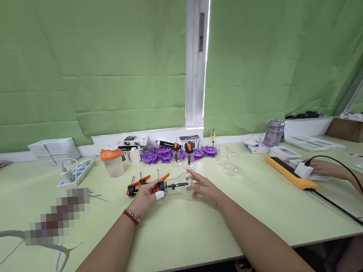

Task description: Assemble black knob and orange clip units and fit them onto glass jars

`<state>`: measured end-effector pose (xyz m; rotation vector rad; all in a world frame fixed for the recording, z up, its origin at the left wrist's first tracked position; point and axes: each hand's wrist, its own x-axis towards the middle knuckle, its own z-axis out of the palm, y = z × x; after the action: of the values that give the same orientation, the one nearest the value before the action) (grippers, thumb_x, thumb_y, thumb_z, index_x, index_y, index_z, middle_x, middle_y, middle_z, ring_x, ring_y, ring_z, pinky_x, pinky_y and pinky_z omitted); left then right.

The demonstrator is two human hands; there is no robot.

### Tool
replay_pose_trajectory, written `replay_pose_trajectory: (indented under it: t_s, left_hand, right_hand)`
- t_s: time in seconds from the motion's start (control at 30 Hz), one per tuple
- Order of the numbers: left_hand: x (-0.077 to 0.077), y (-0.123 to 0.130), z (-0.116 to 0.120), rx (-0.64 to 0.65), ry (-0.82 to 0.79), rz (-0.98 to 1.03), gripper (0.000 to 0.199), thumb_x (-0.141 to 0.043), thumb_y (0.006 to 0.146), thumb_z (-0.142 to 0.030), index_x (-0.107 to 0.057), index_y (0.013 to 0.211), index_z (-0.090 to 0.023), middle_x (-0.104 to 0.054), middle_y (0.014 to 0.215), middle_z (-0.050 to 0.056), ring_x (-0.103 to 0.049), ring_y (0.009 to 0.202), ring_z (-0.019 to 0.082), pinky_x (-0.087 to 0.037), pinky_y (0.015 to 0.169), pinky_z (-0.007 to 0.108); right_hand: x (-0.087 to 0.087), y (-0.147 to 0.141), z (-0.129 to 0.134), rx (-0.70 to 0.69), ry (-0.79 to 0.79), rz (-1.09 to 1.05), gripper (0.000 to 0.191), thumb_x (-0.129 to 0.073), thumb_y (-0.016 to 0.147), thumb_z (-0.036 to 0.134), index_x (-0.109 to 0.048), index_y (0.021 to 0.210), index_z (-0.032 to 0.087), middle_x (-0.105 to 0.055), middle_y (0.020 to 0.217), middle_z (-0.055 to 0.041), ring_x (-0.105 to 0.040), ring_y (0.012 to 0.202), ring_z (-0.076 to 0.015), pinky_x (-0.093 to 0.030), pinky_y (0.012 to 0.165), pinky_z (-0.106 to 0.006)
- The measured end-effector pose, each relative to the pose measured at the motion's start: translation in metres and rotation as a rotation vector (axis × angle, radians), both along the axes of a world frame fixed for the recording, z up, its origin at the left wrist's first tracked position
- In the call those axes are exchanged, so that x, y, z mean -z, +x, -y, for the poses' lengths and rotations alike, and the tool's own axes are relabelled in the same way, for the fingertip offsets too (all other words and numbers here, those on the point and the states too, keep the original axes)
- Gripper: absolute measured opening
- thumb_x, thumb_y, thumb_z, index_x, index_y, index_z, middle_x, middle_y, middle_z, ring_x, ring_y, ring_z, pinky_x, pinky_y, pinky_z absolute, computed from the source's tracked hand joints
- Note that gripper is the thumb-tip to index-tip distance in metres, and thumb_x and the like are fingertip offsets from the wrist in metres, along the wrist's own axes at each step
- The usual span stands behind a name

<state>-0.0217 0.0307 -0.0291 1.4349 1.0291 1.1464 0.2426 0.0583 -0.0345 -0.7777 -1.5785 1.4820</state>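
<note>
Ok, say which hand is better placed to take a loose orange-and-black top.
Likely the left hand: it is beside the loose orange-and-black tops, while the right hand is farther off, at the base of the clear bottle.

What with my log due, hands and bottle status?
Left hand grips top end of clear bottle; right hand holds base. Bottle sideways between them. Orange-and-black tops near left hand.

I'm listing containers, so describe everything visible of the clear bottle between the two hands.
The clear bottle looks like glass or plastic, with a black-and-orange top and a dark rod inside. It is held roughly horizontal; the left hand grips the top end, the right hand holds the base end. Whether it also rests on the table is unclear.
</note>
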Motion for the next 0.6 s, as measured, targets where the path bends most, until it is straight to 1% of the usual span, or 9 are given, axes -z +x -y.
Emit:
replay_pose_trajectory:
  t_s: [0.1, 0.2, 0.37, 0.47, 0.6]
  left_hand:
    - [-0.004, 0.002, 0.003, 0.010, -0.001, -0.014, 0.054, -0.074, 0.063, -0.025, -0.063, 0.114, -0.016, -0.065, 0.086, 0.004, -0.057, 0.077, 0.015, -0.046, 0.077, 0.031]
    - [-0.007, 0.002, 0.005, 0.020, 0.006, -0.033, 0.051, -0.073, 0.063, -0.027, -0.064, 0.112, -0.016, -0.065, 0.082, 0.003, -0.057, 0.075, 0.015, -0.047, 0.076, 0.032]
    - [-0.004, 0.000, 0.003, 0.029, 0.023, -0.045, 0.053, -0.073, 0.064, -0.026, -0.062, 0.115, -0.016, -0.065, 0.082, 0.003, -0.056, 0.074, 0.014, -0.046, 0.076, 0.031]
    - [-0.003, 0.000, 0.002, 0.009, 0.007, -0.054, 0.057, -0.074, 0.063, -0.026, -0.061, 0.117, -0.016, -0.065, 0.086, 0.004, -0.056, 0.076, 0.014, -0.046, 0.077, 0.030]
    - [-0.005, 0.002, 0.003, -0.002, -0.011, -0.054, 0.058, -0.076, 0.061, -0.027, -0.062, 0.116, -0.016, -0.065, 0.088, 0.003, -0.055, 0.077, 0.015, -0.046, 0.077, 0.031]
  right_hand:
    - [0.004, -0.004, -0.003, 0.019, -0.037, -0.010, 0.067, -0.062, 0.078, 0.049, -0.040, 0.137, 0.030, -0.051, 0.108, -0.0068, -0.059, 0.077, -0.0152, -0.047, 0.058, -0.027]
    - [0.006, -0.007, -0.004, 0.028, -0.073, -0.036, 0.069, -0.061, 0.078, 0.051, -0.039, 0.138, 0.026, -0.054, 0.093, -0.0047, -0.059, 0.070, -0.0145, -0.046, 0.055, -0.026]
    - [0.007, -0.009, -0.004, 0.037, -0.113, -0.037, 0.072, -0.058, 0.080, 0.054, -0.036, 0.139, 0.020, -0.057, 0.076, -0.0020, -0.059, 0.064, -0.0142, -0.045, 0.051, -0.025]
    - [0.010, -0.010, -0.006, 0.046, -0.115, -0.020, 0.072, -0.056, 0.081, 0.055, -0.034, 0.140, 0.020, -0.056, 0.068, -0.0002, -0.058, 0.059, -0.0137, -0.044, 0.048, -0.024]
    - [0.012, -0.010, -0.007, 0.058, -0.125, -0.018, 0.071, -0.056, 0.081, 0.055, -0.036, 0.139, 0.020, -0.056, 0.070, -0.0002, -0.058, 0.058, -0.0128, -0.042, 0.045, -0.022]
